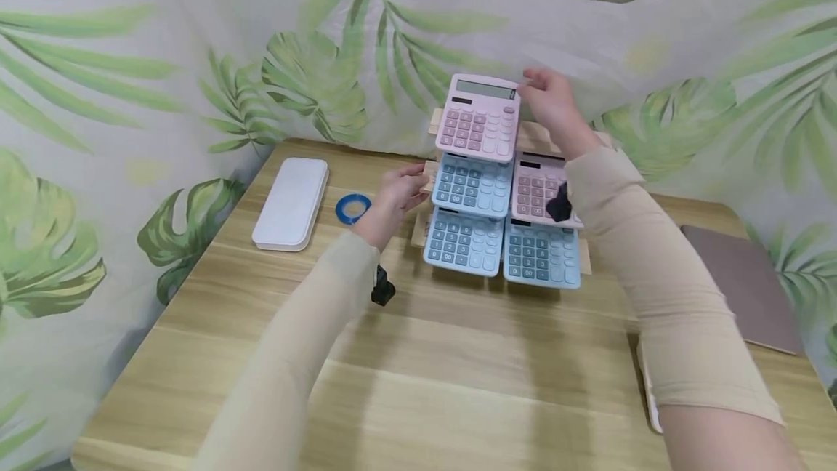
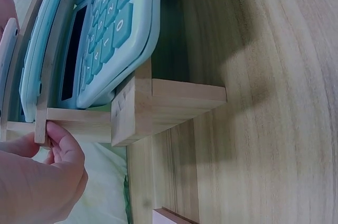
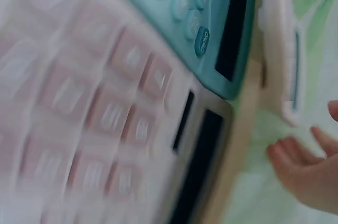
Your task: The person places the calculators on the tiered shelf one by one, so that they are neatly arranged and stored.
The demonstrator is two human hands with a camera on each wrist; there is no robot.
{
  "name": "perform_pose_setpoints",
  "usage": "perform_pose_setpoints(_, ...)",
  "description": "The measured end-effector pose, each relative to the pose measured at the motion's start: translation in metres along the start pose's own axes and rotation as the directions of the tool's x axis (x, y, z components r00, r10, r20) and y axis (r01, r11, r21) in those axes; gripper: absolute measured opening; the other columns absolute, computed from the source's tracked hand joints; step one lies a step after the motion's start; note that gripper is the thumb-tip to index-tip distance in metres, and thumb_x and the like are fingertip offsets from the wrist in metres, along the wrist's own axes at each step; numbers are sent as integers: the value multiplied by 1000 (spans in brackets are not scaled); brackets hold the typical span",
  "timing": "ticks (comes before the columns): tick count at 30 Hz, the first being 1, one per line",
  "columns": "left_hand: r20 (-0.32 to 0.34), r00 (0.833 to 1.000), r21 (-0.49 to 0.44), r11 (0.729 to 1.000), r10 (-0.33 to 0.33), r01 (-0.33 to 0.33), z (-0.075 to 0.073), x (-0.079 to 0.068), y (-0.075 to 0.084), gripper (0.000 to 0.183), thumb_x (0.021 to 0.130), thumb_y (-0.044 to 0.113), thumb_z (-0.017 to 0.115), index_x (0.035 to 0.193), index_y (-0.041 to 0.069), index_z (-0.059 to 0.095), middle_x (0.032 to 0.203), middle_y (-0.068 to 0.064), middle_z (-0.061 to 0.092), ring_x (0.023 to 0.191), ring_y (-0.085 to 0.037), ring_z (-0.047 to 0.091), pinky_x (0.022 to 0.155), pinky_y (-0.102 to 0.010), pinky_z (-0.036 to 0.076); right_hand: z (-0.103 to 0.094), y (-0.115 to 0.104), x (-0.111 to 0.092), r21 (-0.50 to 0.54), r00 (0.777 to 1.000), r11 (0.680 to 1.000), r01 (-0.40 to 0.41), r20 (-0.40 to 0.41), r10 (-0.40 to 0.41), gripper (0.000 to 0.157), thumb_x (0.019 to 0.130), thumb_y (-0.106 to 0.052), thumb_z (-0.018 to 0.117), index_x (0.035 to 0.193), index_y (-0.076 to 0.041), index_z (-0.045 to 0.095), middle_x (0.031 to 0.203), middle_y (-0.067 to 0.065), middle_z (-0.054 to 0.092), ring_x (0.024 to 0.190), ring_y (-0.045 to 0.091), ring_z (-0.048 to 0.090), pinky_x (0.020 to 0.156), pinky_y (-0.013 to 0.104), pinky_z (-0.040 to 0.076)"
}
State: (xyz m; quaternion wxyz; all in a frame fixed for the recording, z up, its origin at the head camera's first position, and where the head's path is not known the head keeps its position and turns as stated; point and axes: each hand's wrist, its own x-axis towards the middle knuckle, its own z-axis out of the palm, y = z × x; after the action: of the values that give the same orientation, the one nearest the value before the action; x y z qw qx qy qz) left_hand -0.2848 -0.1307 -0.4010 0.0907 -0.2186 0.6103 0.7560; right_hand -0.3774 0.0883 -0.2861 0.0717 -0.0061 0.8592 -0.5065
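Note:
A tiered wooden rack (image 2: 174, 100) holds several calculators on its steps. On the top step stands a pink calculator (image 1: 480, 116). Below it are a blue calculator (image 1: 472, 184) and a second pink calculator (image 1: 538, 187), with two more blue ones, left (image 1: 463, 242) and right (image 1: 541, 254), on the lowest step. My left hand (image 1: 399, 193) pinches the end of a wooden strip on the rack's left side between thumb and fingers. Beside the top pink calculator's upper right corner is my right hand (image 1: 554, 104), fingers loosely bent; the right wrist view shows them apart from it, holding nothing.
To the left on the wooden table (image 1: 418, 384) lie a white case (image 1: 290, 202) and a blue ring-shaped roll (image 1: 341, 209). A grey-brown flat panel (image 1: 745, 286) lies at the right, with a pale-edged object (image 1: 647, 384) partly behind my right arm. Leaf-patterned cloth (image 1: 196, 93) hangs behind.

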Motion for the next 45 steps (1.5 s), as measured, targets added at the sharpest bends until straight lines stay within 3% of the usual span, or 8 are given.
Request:
perform_pose_setpoints(7,25,1000,15,1000,-7,7,-4,1,6,46,92,7,53,137,9,44,134,-9,49,104,-16,53,97,-28,48,-55,32,-96,-424,914,819,386,292,-280,48,94,-32,51,137,-11,44,140,12,46,125,31,46,104,51,39)
perform_pose_setpoints(10,34,999,27,999,-22,21,-5,1,7,46,92,8,53,138,11,43,134,-9,50,103,-16,53,97,-29,48,-94,63,-138,-520,863,712,471,440,-249,36,93,-22,55,125,-6,56,117,15,64,103,28,61,88,46,51)
perform_pose_setpoints(14,38,998,32,999,-42,41,-4,2,7,47,92,8,54,138,12,44,132,-9,51,99,-15,55,96,-29,48,-148,133,-173,-644,888,647,408,446,-117,30,89,-16,60,116,-4,63,103,11,70,92,25,65,79,43,53)
perform_pose_setpoints(20,25,999,39,998,-44,43,-7,2,7,47,92,7,53,138,12,43,133,-8,51,91,-13,55,94,-27,49,-194,239,-196,-643,887,727,242,450,102,39,87,-17,61,116,9,58,106,24,66,91,17,63,73,32,53)
perform_pose_setpoints(27,40,998,40,998,-43,41,-5,2,7,47,92,7,54,138,12,43,134,-9,50,86,-12,56,94,-28,49,-204,288,-208,-452,844,886,99,510,165,43,92,-17,56,122,13,51,109,17,65,88,-13,53,67,16,51)
perform_pose_setpoints(35,31,998,70,996,-51,49,-4,5,6,46,93,10,53,137,15,44,127,-8,52,85,-12,55,93,-27,49,-208,300,-205,-238,812,971,10,568,131,37,94,-7,50,113,24,45,95,-10,67,83,-1,64,71,25,58)
perform_pose_setpoints(39,30,999,72,997,-43,41,-3,4,6,46,93,9,53,137,15,44,127,-8,52,87,-14,55,93,-28,49,-209,288,-199,-108,813,992,68,582,7,23,95,-3,47,113,7,54,97,-8,69,88,5,66,74,27,58)
perform_pose_setpoints(45,19,999,84,995,-46,44,-1,8,6,47,93,9,53,138,16,43,136,-6,49,87,-13,54,94,-27,50,-198,228,-175,-161,893,982,102,450,-19,27,95,-10,50,121,-2,53,99,-8,69,89,12,67,78,21,54)
